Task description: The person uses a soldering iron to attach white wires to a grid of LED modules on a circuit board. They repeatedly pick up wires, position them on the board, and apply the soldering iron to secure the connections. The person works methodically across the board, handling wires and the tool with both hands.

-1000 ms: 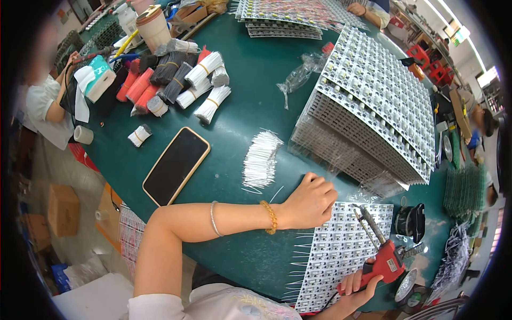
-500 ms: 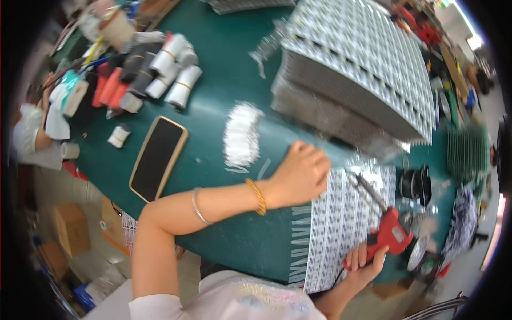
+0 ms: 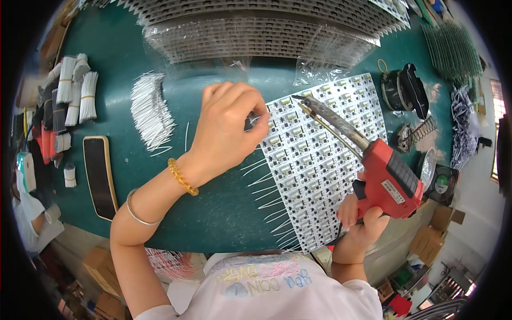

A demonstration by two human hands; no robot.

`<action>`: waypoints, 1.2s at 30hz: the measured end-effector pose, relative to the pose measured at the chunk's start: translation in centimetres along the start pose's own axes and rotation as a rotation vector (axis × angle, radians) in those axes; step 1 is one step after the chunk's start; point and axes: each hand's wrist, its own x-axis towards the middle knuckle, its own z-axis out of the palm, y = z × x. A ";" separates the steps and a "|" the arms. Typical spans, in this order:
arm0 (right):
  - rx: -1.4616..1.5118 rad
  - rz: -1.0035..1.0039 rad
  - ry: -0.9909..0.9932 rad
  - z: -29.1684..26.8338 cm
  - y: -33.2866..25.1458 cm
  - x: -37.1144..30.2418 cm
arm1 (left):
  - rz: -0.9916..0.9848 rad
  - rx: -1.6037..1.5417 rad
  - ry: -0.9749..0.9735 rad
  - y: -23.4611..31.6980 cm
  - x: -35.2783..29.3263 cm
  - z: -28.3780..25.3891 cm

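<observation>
My right hand (image 3: 362, 213) grips a red soldering gun (image 3: 392, 178) with a trigger. Its dark tip, with a thin feed tube alongside, is over the upper part of a white circuit board panel (image 3: 320, 165). My left hand (image 3: 229, 120) is closed in a pinch at the panel's upper left corner; whatever is between thumb and finger is too hidden to make out. Short white wires (image 3: 272, 202) stick out along the panel's left edge. Left of my left hand lies a pile of loose white wires (image 3: 151, 112), with a single wire apart from it.
Stacked board panels (image 3: 256, 37) in clear plastic stand at the far side. A phone (image 3: 100, 176) and bundled wires (image 3: 88, 97) are at left. A black round holder (image 3: 397, 90), a coil-spring stand (image 3: 416, 133) and green racks (image 3: 453, 50) stand at right. Another person's arm shows at far left.
The view has swung right and levelled over the panel. My left hand has gone from a loose fist to a pinch at the panel's corner. The soldering gun's tip now points left over the panel.
</observation>
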 end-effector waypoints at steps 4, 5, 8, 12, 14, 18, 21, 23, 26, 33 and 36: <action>-0.133 -0.021 0.034 0.0 -0.2 -0.4 | 0.007 0.023 0.012 0.3 0.3 0.1; -0.139 -0.022 0.022 -0.2 -0.2 -0.5 | 0.013 0.033 0.017 0.4 0.2 0.1; -0.133 -0.008 -0.025 -0.3 -0.3 -0.4 | 0.027 0.071 0.039 0.6 0.2 0.1; -0.103 0.032 -0.054 0.2 -0.5 -0.2 | 0.025 0.089 0.062 0.7 0.3 0.7; -0.069 0.112 -0.014 0.1 -0.6 -0.4 | 0.016 0.087 0.064 0.7 0.4 0.8; 0.017 0.288 0.062 -0.2 -0.9 -1.0 | 0.007 0.089 0.044 0.8 0.6 0.6; -0.016 0.294 0.077 -1.5 0.3 -1.9 | -0.002 0.087 0.039 0.8 0.7 0.5; -0.037 0.230 0.041 -1.6 0.4 -2.0 | -0.007 0.083 0.042 0.8 0.7 0.4; -0.034 0.110 -0.049 0.0 -0.3 -0.5 | -0.010 0.092 0.037 0.9 0.8 0.7; -0.234 0.027 -0.065 -0.5 0.4 -0.9 | -0.016 0.101 0.047 0.9 0.8 0.7; -0.159 0.014 0.005 0.4 -0.2 -0.9 | -0.023 0.098 0.038 1.0 0.9 0.5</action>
